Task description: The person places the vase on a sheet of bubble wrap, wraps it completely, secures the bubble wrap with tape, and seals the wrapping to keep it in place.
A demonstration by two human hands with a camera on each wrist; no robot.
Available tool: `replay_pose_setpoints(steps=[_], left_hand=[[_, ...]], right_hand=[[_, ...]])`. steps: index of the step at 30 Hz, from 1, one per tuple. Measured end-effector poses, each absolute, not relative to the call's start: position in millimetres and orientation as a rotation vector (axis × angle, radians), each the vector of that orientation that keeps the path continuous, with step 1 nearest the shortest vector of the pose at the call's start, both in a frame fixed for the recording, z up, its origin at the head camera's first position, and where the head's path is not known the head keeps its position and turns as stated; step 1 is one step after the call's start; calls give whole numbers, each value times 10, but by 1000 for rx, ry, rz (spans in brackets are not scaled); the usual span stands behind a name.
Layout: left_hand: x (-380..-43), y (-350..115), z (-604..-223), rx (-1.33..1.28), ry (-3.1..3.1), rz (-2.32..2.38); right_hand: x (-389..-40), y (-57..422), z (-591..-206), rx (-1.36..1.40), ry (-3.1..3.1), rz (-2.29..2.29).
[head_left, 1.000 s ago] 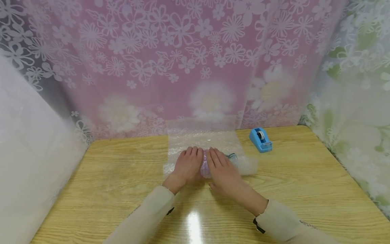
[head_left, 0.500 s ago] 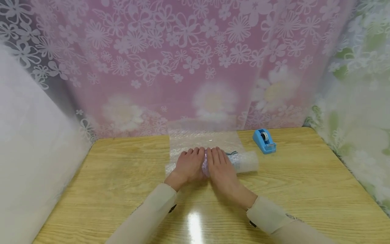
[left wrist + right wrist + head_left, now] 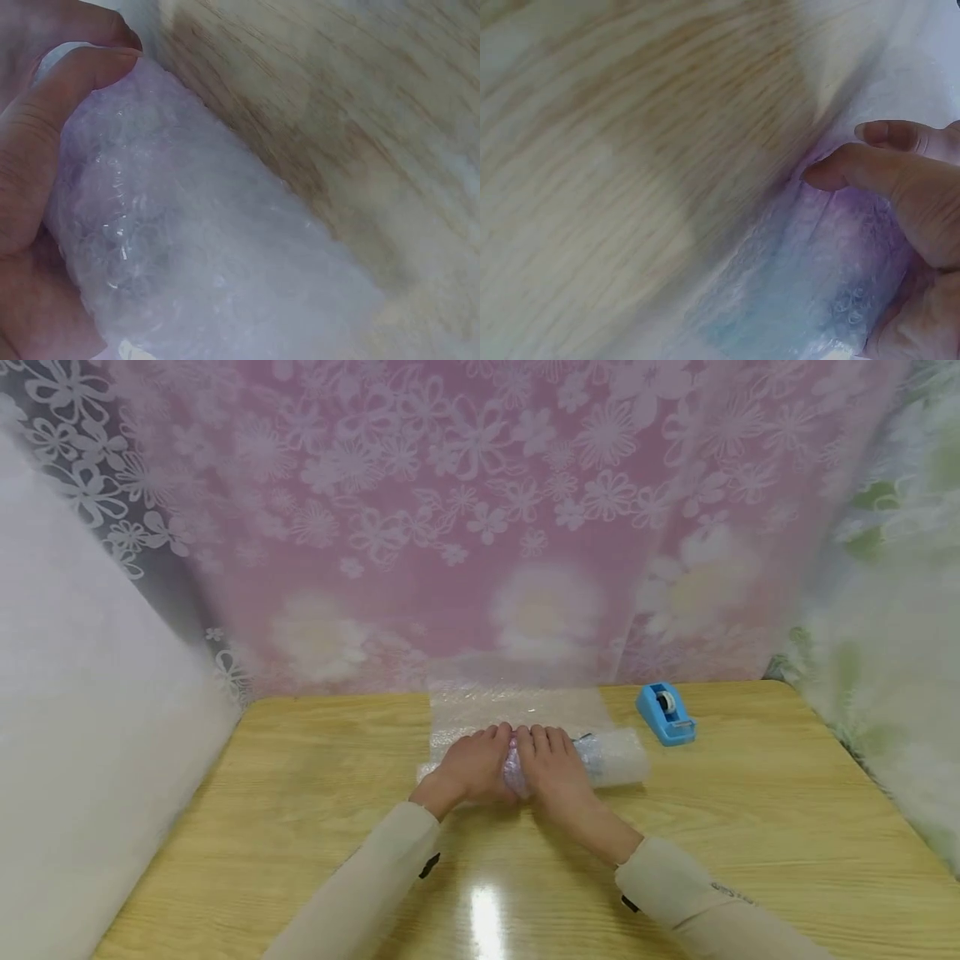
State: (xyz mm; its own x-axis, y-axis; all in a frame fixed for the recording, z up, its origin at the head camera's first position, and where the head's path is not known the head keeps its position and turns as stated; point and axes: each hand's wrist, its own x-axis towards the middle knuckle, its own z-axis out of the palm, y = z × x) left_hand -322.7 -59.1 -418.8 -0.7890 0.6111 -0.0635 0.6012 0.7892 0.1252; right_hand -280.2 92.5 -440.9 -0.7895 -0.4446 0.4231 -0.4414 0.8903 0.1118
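A roll of bubble wrap (image 3: 624, 757) lies across the table with a purple thing (image 3: 514, 770) showing through its layers; its kind is hidden. My left hand (image 3: 472, 766) grips the roll left of the purple part, fingers bent over the top. Beside it my right hand (image 3: 557, 770) holds the roll too, its fingers over the far side. In the left wrist view the thumb (image 3: 34, 142) curls along the wrapped bundle (image 3: 202, 217). The right wrist view has the thumb (image 3: 870, 169) on the wrap, with purple and bluish tints beneath. A small dark tip (image 3: 583, 737) pokes out behind the roll.
The unrolled bubble wrap sheet (image 3: 517, 703) stretches from the roll to the table's back edge and up against the pink flowered curtain (image 3: 420, 527). A blue tape dispenser (image 3: 666, 716) stands at the back right of the wooden table (image 3: 315, 777).
Both hands have rolled the bundle a little further into the sheet. The bluish dark-edged end on the right is now mostly covered by wrap. The head view has shifted slightly.
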Motion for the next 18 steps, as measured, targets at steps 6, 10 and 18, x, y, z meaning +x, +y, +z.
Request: replay_pose_setpoints(steps=[6,10,18], left_hand=[[-3178,-574,-4164,993,2841,152],[-3153,-568,-4150,1036,2815,157],[-3081,-555,-4061,1078,2645,214]], right_hand=[[-2746,993,-4395,703,-2597,22],[-2681,1002,-4375,672,-2619,-9],[-2478,985,-4214,636,-2848,71]])
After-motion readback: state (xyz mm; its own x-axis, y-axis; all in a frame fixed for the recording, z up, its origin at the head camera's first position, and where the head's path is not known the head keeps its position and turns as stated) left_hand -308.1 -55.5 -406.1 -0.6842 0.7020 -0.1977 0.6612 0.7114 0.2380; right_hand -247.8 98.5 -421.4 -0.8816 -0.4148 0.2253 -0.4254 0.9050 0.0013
